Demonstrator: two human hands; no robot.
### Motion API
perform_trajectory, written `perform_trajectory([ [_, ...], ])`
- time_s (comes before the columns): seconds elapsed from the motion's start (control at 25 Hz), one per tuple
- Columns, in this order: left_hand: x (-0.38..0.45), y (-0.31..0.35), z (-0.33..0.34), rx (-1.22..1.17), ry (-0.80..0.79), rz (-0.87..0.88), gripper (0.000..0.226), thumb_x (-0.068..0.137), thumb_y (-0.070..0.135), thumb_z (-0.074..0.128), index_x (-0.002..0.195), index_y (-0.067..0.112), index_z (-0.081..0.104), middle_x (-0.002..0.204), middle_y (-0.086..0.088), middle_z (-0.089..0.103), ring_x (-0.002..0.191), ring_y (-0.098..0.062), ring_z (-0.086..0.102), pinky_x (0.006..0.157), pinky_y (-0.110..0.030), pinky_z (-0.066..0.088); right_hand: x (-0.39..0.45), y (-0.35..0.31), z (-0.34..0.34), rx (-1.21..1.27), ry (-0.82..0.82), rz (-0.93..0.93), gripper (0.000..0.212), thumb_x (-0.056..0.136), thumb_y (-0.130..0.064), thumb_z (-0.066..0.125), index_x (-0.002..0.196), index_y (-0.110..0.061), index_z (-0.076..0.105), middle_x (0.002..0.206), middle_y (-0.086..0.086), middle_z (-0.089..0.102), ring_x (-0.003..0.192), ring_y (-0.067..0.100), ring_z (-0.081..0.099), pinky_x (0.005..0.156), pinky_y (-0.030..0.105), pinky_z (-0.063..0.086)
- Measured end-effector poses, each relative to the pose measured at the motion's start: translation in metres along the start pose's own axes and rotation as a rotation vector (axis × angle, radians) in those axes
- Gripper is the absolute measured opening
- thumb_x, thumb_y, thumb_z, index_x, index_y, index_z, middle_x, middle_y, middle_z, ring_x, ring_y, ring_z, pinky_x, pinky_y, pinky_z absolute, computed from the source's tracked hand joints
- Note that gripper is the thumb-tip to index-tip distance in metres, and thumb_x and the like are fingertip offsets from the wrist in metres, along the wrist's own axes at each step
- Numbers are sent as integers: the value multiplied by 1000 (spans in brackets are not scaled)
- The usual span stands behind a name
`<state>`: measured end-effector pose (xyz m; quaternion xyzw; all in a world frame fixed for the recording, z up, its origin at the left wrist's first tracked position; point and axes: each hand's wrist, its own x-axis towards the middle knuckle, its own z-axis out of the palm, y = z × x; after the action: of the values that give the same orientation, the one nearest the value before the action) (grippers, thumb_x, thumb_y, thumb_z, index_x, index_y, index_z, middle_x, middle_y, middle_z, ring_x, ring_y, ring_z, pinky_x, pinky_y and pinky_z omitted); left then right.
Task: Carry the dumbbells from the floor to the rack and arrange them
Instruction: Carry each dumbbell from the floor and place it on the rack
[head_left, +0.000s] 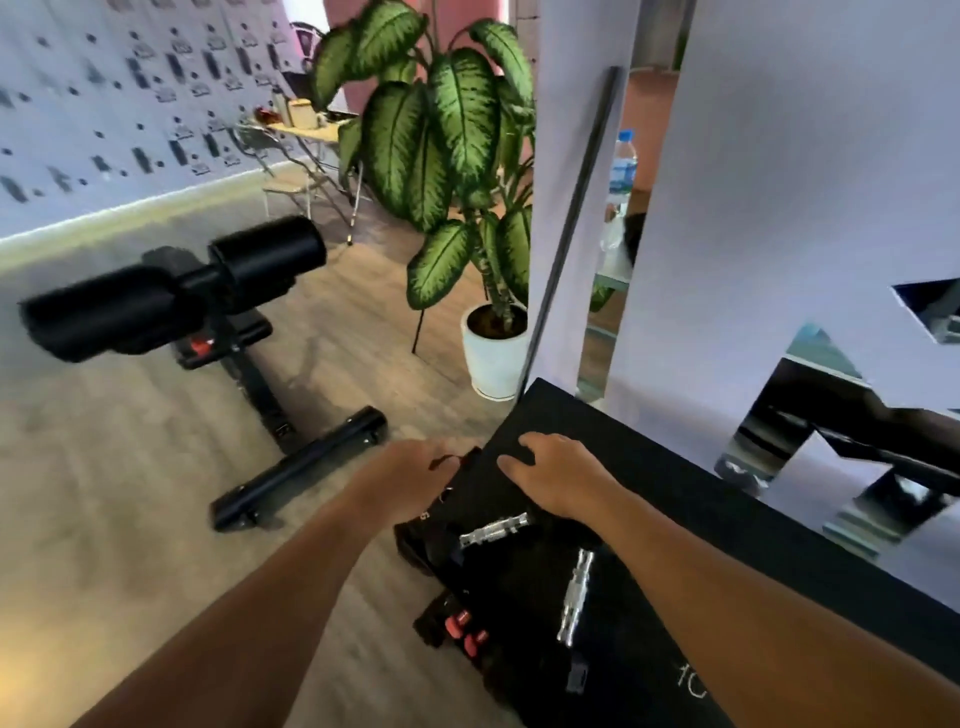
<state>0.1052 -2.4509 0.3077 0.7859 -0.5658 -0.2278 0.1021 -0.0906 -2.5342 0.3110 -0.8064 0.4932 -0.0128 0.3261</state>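
Head view: dumbbells (493, 530) w/ chrome handles lie on the black rack (649, 467) at lower centre-right of frame. Left hand (415, 473) curls round a black dumbbell end at rack's left edge. Right hand (556, 478) rests flat on rack top, fingers relaxed, holding nothing. Hands near, not touching. Black bench (171, 291) at left; potted plant (452, 145) upper centre.

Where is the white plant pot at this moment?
In the head view the white pot stands on the wooden floor just right of centre, against the pale wall panel, beyond the black rack.
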Motion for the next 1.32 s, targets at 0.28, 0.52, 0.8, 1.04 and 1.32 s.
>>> perform_trajectory([
  [0.28, -184, -105, -53, -72, 264, -388, 39, 104, 44, 44, 114, 17, 69, 110, -6, 72, 103, -27, 67, 87, -37, 52, -50, -149, 67, -48, -258, -380, 63, 100, -61, 44, 144, -17, 54, 113, -2, 62, 119, 28, 61, 77, 30, 42],
  [0.52, -428, -198, -49, -55, 484, -744, 49, 104, 54, 41, 129, 19, 65, 130, -6, 68, 120, -26, 62, 98, -34, 48, -174, -303, 184, -155, -430, -699, 57, 96, -63, 49, 134, -22, 61, 117, 1, 67, 111, 24, 64, 85, 33, 49],
  [0.8, -740, -253, 16, -104, 615, -1138, 51, 105, 55, 37, 137, 21, 59, 137, -7, 63, 127, -27, 56, 101, -34, 45, -404, -419, 349, -317, -654, -1058, 66, 101, -60, 46, 154, -21, 45, 158, 5, 47, 143, 24, 45, 114, 33, 35],
  [1.04, -960, -259, 78, -221, 774, -1426, 45, 106, 48, 40, 120, 14, 66, 128, -12, 66, 121, -32, 59, 98, -39, 47, -598, -491, 466, -356, -866, -1344, 62, 101, -56, 49, 150, -17, 51, 155, 8, 50, 142, 26, 47, 111, 31, 38],
  [1.32, -1143, -282, 146, -365, 803, -1748, 44, 105, 50, 39, 116, 16, 66, 124, -9, 67, 117, -30, 60, 98, -39, 47, -763, -561, 612, -476, -1030, -1531, 67, 98, -62, 51, 149, -18, 53, 154, 8, 51, 142, 27, 47, 108, 29, 38],
])
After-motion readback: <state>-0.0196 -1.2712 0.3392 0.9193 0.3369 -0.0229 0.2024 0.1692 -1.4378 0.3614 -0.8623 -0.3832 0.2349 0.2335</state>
